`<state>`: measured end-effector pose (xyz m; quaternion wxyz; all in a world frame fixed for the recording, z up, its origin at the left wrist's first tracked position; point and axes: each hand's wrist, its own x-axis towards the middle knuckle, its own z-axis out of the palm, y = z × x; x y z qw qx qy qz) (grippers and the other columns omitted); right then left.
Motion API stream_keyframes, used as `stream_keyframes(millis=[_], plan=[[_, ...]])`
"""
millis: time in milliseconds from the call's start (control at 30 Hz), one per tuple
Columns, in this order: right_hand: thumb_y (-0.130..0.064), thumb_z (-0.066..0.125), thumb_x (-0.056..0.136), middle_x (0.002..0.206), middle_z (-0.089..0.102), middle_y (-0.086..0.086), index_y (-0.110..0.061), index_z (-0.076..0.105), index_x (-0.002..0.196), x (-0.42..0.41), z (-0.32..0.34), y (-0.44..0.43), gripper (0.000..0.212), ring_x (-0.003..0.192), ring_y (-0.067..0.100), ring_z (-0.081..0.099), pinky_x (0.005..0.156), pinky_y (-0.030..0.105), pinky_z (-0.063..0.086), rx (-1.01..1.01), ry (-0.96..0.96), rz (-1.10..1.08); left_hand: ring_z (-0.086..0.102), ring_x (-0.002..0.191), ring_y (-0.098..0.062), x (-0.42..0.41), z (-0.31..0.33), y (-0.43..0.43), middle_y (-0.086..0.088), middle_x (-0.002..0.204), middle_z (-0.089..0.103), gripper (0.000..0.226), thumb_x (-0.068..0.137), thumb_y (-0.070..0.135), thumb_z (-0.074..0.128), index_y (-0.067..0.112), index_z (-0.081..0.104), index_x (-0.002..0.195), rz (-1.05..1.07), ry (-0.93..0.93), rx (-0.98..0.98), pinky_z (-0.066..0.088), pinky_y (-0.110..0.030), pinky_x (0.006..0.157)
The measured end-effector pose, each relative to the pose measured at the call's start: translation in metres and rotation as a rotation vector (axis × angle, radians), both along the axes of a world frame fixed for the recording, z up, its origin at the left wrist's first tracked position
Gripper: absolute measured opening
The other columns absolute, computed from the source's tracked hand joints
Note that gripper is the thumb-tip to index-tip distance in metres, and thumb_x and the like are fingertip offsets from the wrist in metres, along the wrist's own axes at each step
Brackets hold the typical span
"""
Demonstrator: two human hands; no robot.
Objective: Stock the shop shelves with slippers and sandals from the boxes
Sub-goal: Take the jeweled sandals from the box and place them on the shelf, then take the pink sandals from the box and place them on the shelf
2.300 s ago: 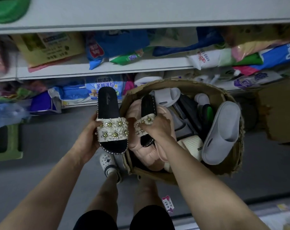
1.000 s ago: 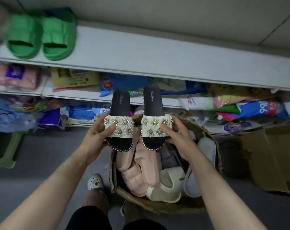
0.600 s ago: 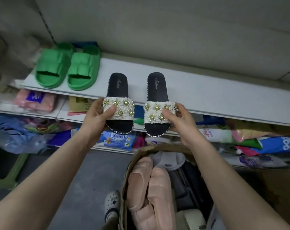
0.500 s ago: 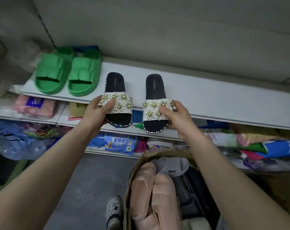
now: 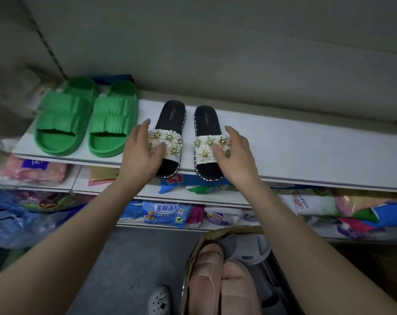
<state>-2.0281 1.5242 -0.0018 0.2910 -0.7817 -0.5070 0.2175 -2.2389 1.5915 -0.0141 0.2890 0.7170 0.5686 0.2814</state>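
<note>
1. Since both sandals already lie on the shelf, what matters is how they sit against the hands. The pair of black flat sandals with white straps studded with gold beaded flowers [image 5: 169,137] rests on the white shelf board [image 5: 306,151] in the middle of the frame. It is just beside a pair of chunky green foam slippers [image 5: 111,123] at centre left.
2. Each sandal's long axis runs from the shelf's front lip toward the back wall. The heels point to the top of the frame and the toes to the bottom. The toes appear to jut slightly past the lip.
3. The left hand [image 5: 141,155] lies along the outer flank of the left sandal [image 5: 172,117]. Its fingers are spread and nearly straight, with the thumb laid on the beaded strap rather than curled round it.
4. The right hand [image 5: 237,155] mirrors this on the outer flank of the right sandal [image 5: 207,123], with relaxed fingers and the thumb on the strap. In this soft view it is hard to tell whether either thumb presses or merely brushes the beads.
5. Each hand is nearest its own sandal, so a short push along that axis toward the wall would probably seat the toes fully.
6. The brown cardboard box [image 5: 194,258] at lower centre holds pink padded slippers [image 5: 206,280] and a grey moulded slipper [image 5: 245,248]. It sits under the right forearm, so the right hand looks nearer for the next pick.
</note>
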Motion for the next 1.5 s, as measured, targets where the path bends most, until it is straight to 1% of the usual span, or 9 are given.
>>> stream_keyframes(millis=[100,200,433,700,1000,1100,1200,1333,1500], plan=[[-0.059,0.062,0.085,0.16,0.015,0.005,-0.035,0.022,0.152,-0.008,-0.004,-0.009,0.082,0.142,0.028,0.028,0.11,0.043,0.036,-0.016,-0.207,0.173,0.016,0.144,-0.037,0.001,-0.012,-0.011,-0.016,0.156,0.02,0.079,0.079,0.033,0.074,0.025,0.034,0.147,-0.223,0.188,0.235,0.024,-0.051,0.115],[-0.052,0.07,0.083,0.16,0.012,0.007,-0.032,0.022,0.152,-0.012,-0.01,-0.005,0.086,0.14,0.032,0.029,0.107,0.043,0.039,-0.052,-0.319,0.202,0.011,0.144,-0.045,0.004,-0.023,-0.007,-0.02,0.155,0.019,0.08,0.075,0.021,0.076,0.022,0.038,0.145,-0.295,0.291,0.293,0.024,-0.056,0.114],[-0.048,0.07,0.083,0.156,0.02,0.011,-0.026,0.027,0.151,-0.016,-0.017,0.03,0.083,0.135,0.035,0.035,0.104,0.043,0.041,0.003,-0.326,0.131,0.01,0.144,-0.045,0.007,-0.02,0.023,-0.022,0.155,0.018,0.077,0.078,0.018,0.072,0.021,0.037,0.146,-0.231,0.278,0.294,0.02,-0.052,0.117],[-0.047,0.069,0.082,0.154,0.023,0.012,-0.025,0.03,0.15,-0.019,-0.022,0.053,0.082,0.131,0.037,0.037,0.1,0.043,0.042,0.019,-0.353,0.144,0.015,0.142,-0.048,0.004,-0.024,0.039,-0.024,0.153,0.021,0.075,0.079,0.02,0.072,0.019,0.037,0.146,-0.232,0.296,0.332,0.025,-0.056,0.114],[-0.049,0.064,0.087,0.16,0.014,0.011,-0.029,0.019,0.155,-0.012,-0.017,0.044,0.084,0.135,0.038,0.034,0.102,0.046,0.041,-0.023,-0.353,0.193,0.01,0.144,-0.044,0.003,-0.022,0.034,-0.021,0.156,0.015,0.078,0.08,0.025,0.072,0.022,0.034,0.147,-0.221,0.331,0.323,0.022,-0.053,0.116],[-0.044,0.06,0.092,0.159,0.018,0.013,-0.024,0.019,0.156,0.0,-0.012,0.02,0.078,0.135,0.037,0.035,0.103,0.045,0.041,-0.006,-0.397,0.239,0.013,0.143,-0.047,0.001,-0.019,0.019,-0.025,0.155,0.017,0.073,0.08,0.022,0.071,0.016,0.038,0.145,-0.214,0.342,0.328,0.021,-0.055,0.116],[-0.037,0.055,0.096,0.156,0.028,0.017,-0.017,0.031,0.152,0.022,-0.017,-0.024,0.065,0.133,0.037,0.039,0.104,0.045,0.041,0.016,-0.456,0.257,0.021,0.14,-0.049,0.002,-0.025,-0.016,-0.028,0.151,0.024,0.064,0.082,0.018,0.068,0.009,0.044,0.14,-0.23,0.325,0.348,0.027,-0.056,0.112],[-0.032,0.052,0.097,0.144,0.043,0.018,-0.009,0.042,0.145,0.06,-0.044,-0.107,0.055,0.124,0.036,0.047,0.1,0.046,0.045,0.021,-0.438,0.299,0.034,0.135,-0.043,0.014,-0.045,-0.09,-0.026,0.147,0.032,0.053,0.085,0.012,0.062,0.005,0.049,0.135,-0.264,0.235,0.329,0.033,-0.043,0.111],[-0.027,0.058,0.095,0.134,0.052,0.017,-0.01,0.045,0.143,0.091,-0.086,-0.227,0.052,0.116,0.036,0.054,0.091,0.044,0.05,-0.135,-0.34,0.205,0.05,0.122,-0.035,0.043,-0.09,-0.21,-0.018,0.138,0.045,0.051,0.083,0.017,0.059,0.011,0.052,0.133,-0.287,0.173,0.055,0.045,-0.04,0.098]])
